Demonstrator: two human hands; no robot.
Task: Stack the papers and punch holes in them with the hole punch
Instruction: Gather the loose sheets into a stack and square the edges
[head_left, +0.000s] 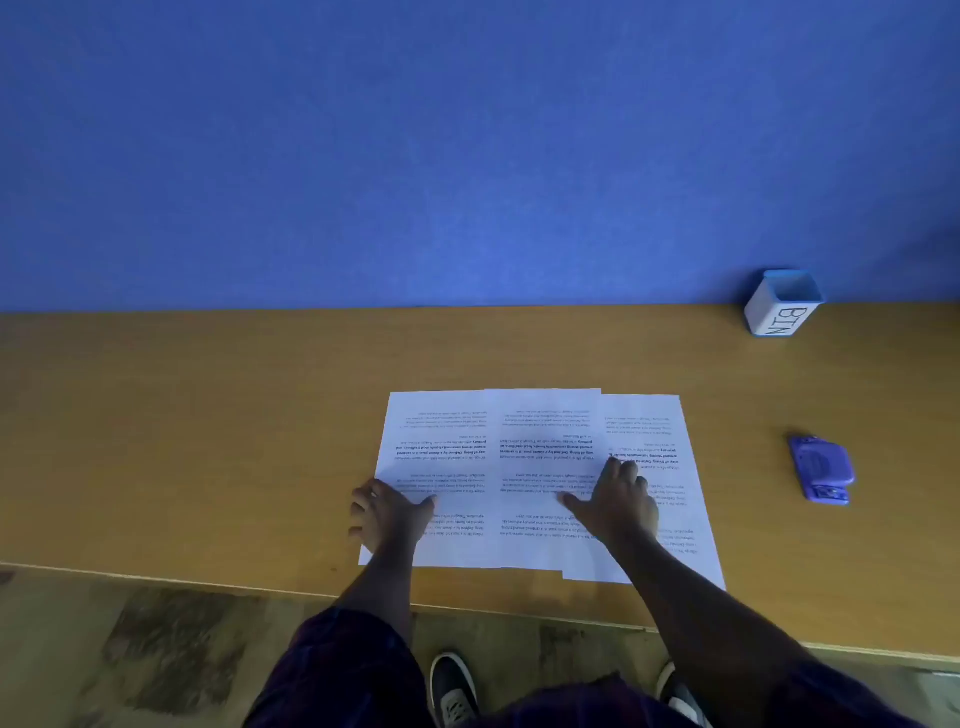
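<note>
Three printed white sheets lie side by side and overlapping on the wooden desk (208, 426): a left sheet (441, 447), a middle sheet (545, 447) and a right sheet (660, 457). My left hand (387, 514) rests flat on the left edge of the left sheet, fingers spread. My right hand (615, 501) lies palm down where the middle and right sheets overlap. Neither hand grips anything. The purple hole punch (823, 470) sits on the desk to the right of the sheets, out of touch with both hands.
A small white and blue box marked BIN (782, 306) stands at the back right against the blue partition wall (467, 156). The desk's front edge runs just below the sheets. My shoes (454, 686) and the floor show beneath.
</note>
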